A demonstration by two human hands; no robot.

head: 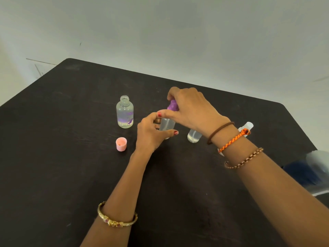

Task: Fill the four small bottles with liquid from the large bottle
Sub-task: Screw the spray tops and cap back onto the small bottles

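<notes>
A small clear bottle (pixel 167 124) stands upright mid-table, and my left hand (pixel 151 135) grips its body. My right hand (pixel 191 111) pinches the purple spray cap (pixel 173 105) on top of that bottle. To the left stands the large clear bottle (pixel 124 112) with a purple print, its neck uncapped and liquid inside. Its pink cap (pixel 121 144) rests on the table in front of it. Another small clear bottle (pixel 194 136) with liquid stands to the right, partly hidden behind my right wrist. A further small bottle's white top (pixel 247 127) shows beyond the wrist.
The dark table (pixel 71 157) ends at a far edge near the grey wall. A blurred blue and white object (pixel 309 172) sits at the table's right edge. Bangles and thread bands circle both wrists.
</notes>
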